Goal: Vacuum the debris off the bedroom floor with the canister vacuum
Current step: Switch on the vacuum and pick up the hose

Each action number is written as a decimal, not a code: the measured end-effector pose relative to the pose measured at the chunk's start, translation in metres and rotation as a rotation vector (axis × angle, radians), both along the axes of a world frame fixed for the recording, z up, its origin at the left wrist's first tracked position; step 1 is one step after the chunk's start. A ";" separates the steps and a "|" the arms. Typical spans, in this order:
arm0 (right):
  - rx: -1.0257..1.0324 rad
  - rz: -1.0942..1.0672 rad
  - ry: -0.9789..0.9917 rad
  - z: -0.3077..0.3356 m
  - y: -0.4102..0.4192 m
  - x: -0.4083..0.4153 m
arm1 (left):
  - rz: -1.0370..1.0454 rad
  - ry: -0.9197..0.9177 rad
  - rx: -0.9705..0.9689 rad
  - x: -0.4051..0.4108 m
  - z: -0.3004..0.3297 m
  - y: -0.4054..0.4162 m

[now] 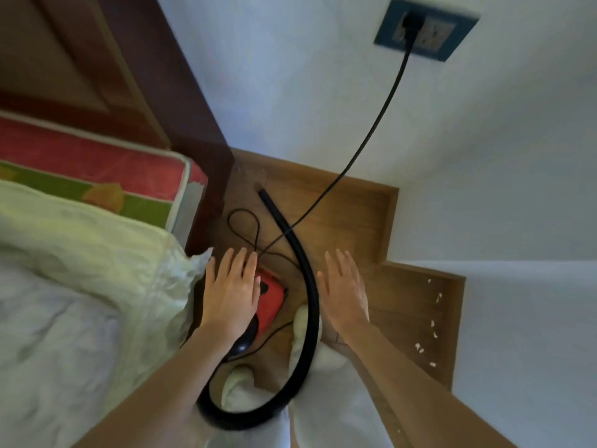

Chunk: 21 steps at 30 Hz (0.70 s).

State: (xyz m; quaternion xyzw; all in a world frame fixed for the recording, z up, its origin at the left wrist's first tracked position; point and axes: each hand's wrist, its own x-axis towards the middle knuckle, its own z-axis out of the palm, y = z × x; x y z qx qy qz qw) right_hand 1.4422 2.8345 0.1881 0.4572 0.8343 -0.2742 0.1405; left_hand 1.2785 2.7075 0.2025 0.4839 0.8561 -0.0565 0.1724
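1. My left hand [227, 294] is lying flat, fingers straight, over the red canister vacuum [269, 297].
2. My right hand [344, 291] is hovering flat, grasping nothing; the hose [308, 286] is curving at its nine o'clock.
3. Debris [433, 324] is lying at three o'clock.

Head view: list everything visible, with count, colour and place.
canister vacuum: one, red and black, floor beside bed
hose: one, black, curving across floor
power cord: one, black, plugged into wall socket
debris: several white bits, along right wall
bed: one, pale sheets, red-green mattress, left
headboard: dark wood, upper left
floor: brown wood
left hand: open, over vacuum
right hand: open, beside hose
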 end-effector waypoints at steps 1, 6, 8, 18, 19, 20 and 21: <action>-0.022 -0.002 -0.014 -0.005 -0.017 0.004 | 0.005 -0.023 -0.035 0.005 -0.002 -0.020; -0.092 -0.020 -0.072 -0.024 -0.098 0.025 | 0.012 -0.085 -0.129 0.022 -0.011 -0.108; -0.060 -0.028 -0.068 -0.032 -0.123 0.029 | -0.002 -0.093 -0.132 0.024 -0.020 -0.133; -0.016 0.022 -0.064 -0.128 -0.158 0.032 | -0.026 -0.156 -0.101 0.044 -0.105 -0.180; -0.031 0.039 -0.070 -0.142 -0.159 0.033 | -0.025 -0.165 -0.098 0.047 -0.115 -0.179; -0.044 0.064 -0.084 -0.157 -0.158 0.033 | -0.025 -0.167 -0.088 0.051 -0.126 -0.179; -0.057 0.089 -0.099 -0.174 -0.156 0.033 | -0.021 -0.172 -0.078 0.054 -0.136 -0.177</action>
